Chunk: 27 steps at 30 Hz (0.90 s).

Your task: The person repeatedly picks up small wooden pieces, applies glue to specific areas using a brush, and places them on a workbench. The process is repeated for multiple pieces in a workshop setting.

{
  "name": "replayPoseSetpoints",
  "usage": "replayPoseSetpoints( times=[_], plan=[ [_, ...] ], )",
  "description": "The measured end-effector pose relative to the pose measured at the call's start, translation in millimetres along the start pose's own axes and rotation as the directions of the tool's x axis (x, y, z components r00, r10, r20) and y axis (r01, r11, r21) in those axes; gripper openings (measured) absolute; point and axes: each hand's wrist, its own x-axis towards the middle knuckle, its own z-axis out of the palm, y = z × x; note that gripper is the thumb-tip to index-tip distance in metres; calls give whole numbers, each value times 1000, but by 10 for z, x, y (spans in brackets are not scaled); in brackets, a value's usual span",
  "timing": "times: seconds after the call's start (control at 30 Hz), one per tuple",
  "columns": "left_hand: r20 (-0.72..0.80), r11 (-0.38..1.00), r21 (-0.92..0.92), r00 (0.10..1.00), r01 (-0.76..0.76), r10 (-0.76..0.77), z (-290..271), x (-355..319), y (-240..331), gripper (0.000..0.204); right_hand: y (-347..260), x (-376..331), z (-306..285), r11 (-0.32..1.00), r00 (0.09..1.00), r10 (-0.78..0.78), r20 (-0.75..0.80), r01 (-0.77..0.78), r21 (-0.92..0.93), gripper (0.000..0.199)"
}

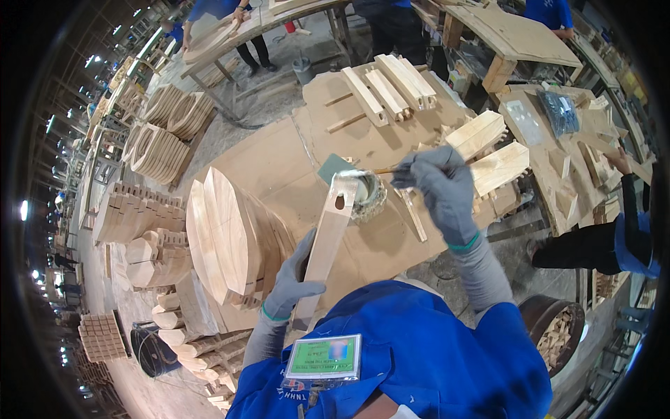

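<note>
My left hand, in a grey glove, is closed around a long pale wooden piece. This piece slants up and away from me, with an oval slot near its far end. My gloved right hand pinches a thin brown stick that reaches left to a round pot with a pale, crusted rim. The wooden piece's far end overlaps the pot in the picture; I cannot tell whether they touch. The stick's tip is hard to make out. A dark green flat piece lies just behind them.
Cardboard covers the table. Shaped boards stand stacked at left. Slotted wooden bars lie at the far side, and more blocks at right. A round bin of scraps stands lower right; co-workers are at neighbouring tables.
</note>
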Motion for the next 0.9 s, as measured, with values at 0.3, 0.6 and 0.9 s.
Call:
replayPoseSetpoints(
  times=[0.3, 0.6, 0.9],
  plan=[
    [-7, 994, 109, 1000, -23, 24, 56, 23, 69, 112, -596, 417, 402, 700, 810, 246, 533, 232, -675, 10],
    [-30, 996, 83, 999, 16, -14, 131, -23, 102, 110, -561, 432, 307, 713, 815, 241, 527, 220, -666, 11],
    [-21, 996, 37, 996, 83, -82, 172, -59, 90, 107, -432, 411, 278, 771, 857, 245, 454, 111, -627, 24]
  ],
)
